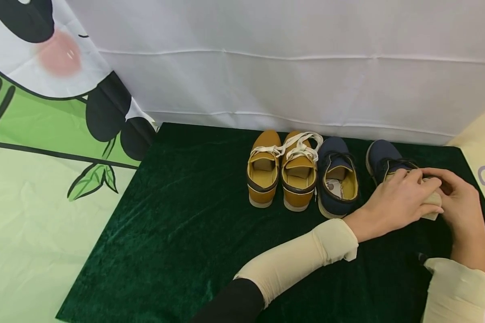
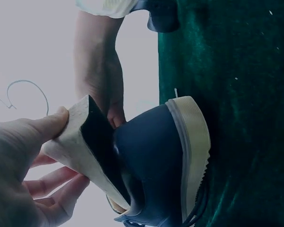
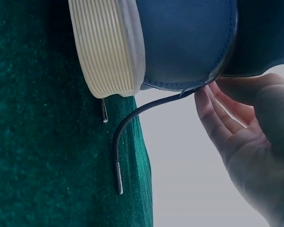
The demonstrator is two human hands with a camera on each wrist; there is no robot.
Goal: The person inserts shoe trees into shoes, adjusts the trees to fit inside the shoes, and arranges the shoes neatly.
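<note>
Lower right of the head view: a person in cream sleeves works both hands over the heel of a navy shoe (image 1: 384, 159), the rightmost of four standing in a row on a dark green velvet cloth (image 1: 178, 233). The left hand (image 1: 392, 202) reaches across from the lower centre of the frame and pinches a pale, stiff insert (image 1: 432, 204), thumb on top and fingers curled beneath, as the left wrist view shows: there the insert (image 2: 85, 151) sits slanted with its lower end inside the shoe's heel opening (image 2: 151, 161), apparently angled that way so that it clears the collar. The right hand (image 1: 465, 211) cups the shoe from the far right; in the right wrist view its fingers (image 3: 217, 118) lie fairly straight against the shoe's rim, seemingly to steady it, and grasp nothing that can be made out. A dark lace (image 3: 132, 127) trails off the shoe over the cloth's edge.

To the left of centre stand the navy shoe's mate (image 1: 337, 179) and a pair of mustard shoes (image 1: 280, 172) with white laces, toes toward a white backdrop (image 1: 287, 67). A panda-and-bamboo print sheet (image 1: 44, 112) fills the left of the frame.
</note>
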